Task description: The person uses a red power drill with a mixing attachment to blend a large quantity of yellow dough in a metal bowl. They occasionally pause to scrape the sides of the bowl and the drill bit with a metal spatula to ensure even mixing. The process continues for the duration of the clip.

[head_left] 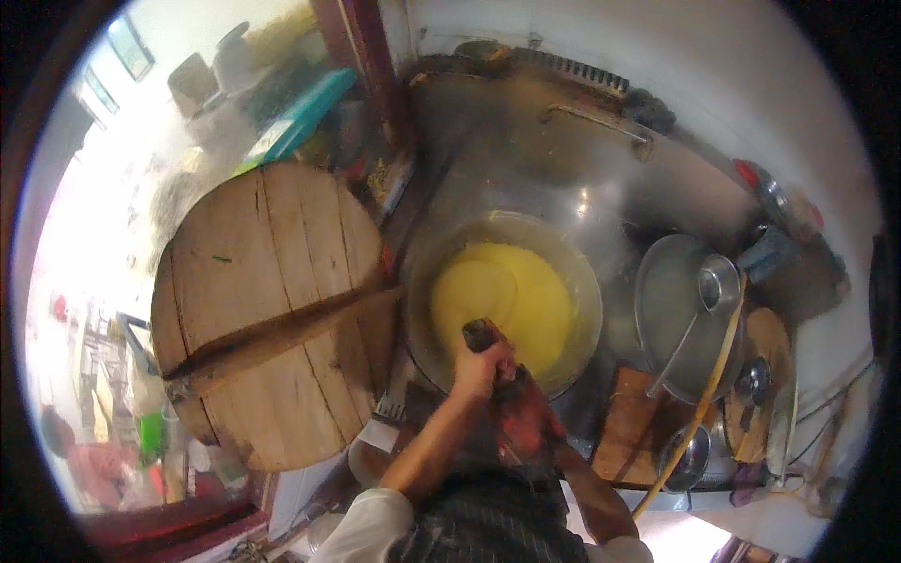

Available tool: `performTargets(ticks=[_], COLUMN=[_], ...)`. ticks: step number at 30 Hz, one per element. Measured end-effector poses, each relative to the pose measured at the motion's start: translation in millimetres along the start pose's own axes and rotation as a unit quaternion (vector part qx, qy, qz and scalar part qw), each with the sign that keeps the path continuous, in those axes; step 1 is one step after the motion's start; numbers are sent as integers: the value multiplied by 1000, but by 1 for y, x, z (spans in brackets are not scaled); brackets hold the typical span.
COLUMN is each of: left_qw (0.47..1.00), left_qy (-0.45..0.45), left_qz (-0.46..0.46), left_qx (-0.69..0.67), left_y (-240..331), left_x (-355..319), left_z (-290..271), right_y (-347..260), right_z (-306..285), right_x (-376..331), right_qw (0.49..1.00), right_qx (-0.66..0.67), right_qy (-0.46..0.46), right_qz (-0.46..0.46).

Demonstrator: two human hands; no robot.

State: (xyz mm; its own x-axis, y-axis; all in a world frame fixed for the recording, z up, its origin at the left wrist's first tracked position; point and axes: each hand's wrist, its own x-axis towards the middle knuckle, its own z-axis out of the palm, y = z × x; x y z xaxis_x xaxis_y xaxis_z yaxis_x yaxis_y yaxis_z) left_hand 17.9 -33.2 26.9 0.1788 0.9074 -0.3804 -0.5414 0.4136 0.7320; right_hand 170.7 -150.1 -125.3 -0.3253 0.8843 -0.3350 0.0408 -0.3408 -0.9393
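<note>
the left hand [484, 368], nearer the yellow mix [540, 291] in the pot [530, 228], is holding a dark handle [481, 334] in curled fingers, while the red tool [522, 413] is slanting back toward the right hand [556, 430], whose grip nobody can tell.

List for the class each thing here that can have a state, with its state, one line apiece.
Pot: uncovered, partly filled
Yellow mixture: inside the pot
Wooden lid: off the pot
Tool: held partly over the pot
Left grip: closed round the tool
Right grip: near the tool, hold unclear
Basin: uncovered
Ladle: lying over the basin
</note>
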Motion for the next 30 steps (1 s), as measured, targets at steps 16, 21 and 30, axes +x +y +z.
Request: performTargets(ticks=[16,21,30], left_qw=[987,975,932], left_qy=[-104,-177,-60], left_qz=[-116,-135,174], left_qx=[-39,25,312], left_y=[5,30,37], left_x=[118,124,158], left_z=[-28,-17,1], right_y=[5,-97,-134], right_z=[8,51,74], right_x=[22,-17,-27], right_qw=[858,985,936], right_qx=[-436,10,306], right_qy=[136,155,113], right_qz=[-236,71,129])
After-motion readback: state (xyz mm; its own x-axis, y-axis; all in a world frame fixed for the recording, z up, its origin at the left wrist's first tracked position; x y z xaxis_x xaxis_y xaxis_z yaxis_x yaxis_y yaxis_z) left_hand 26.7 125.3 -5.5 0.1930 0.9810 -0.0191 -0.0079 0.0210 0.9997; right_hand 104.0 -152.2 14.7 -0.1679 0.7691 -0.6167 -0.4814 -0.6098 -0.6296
